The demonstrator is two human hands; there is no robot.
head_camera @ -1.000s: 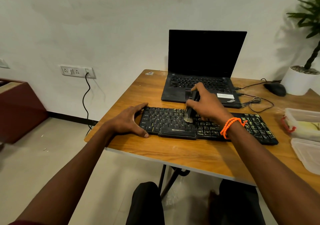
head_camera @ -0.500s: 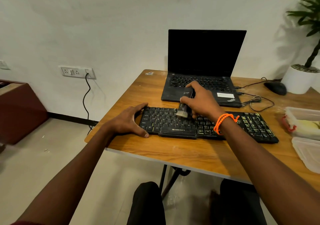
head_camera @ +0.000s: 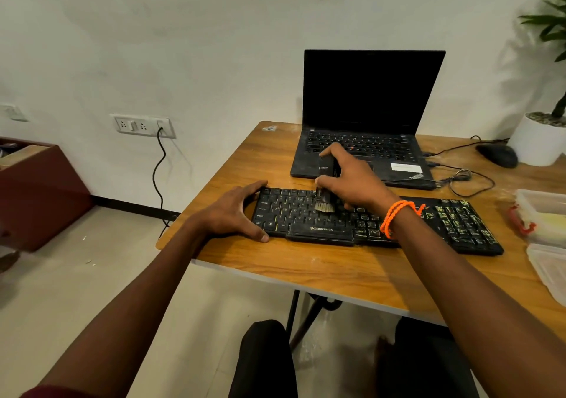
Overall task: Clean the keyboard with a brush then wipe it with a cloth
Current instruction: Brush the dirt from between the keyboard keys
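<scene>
A black keyboard [head_camera: 453,223] with yellowish key markings lies across the wooden table [head_camera: 321,269]. My right hand [head_camera: 352,180], with an orange band on its wrist, grips a small black brush [head_camera: 325,183] held upright. The pale bristles rest on the keys in the keyboard's left-middle part. My left hand [head_camera: 232,213] clasps the keyboard's left end, thumb along the front edge and fingers at the back corner. No cloth can be made out.
An open black laptop [head_camera: 367,106] stands right behind the keyboard. A black mouse [head_camera: 497,154], loose cables [head_camera: 462,180] and a white plant pot [head_camera: 537,140] sit at the back right. Clear plastic containers [head_camera: 542,213] lie at the right edge. The table's left edge is close to my left hand.
My right hand has carried the brush leftward along the keys over the last second, and the bristles have now come slightly nearer the front rows. My left hand has stayed put.
</scene>
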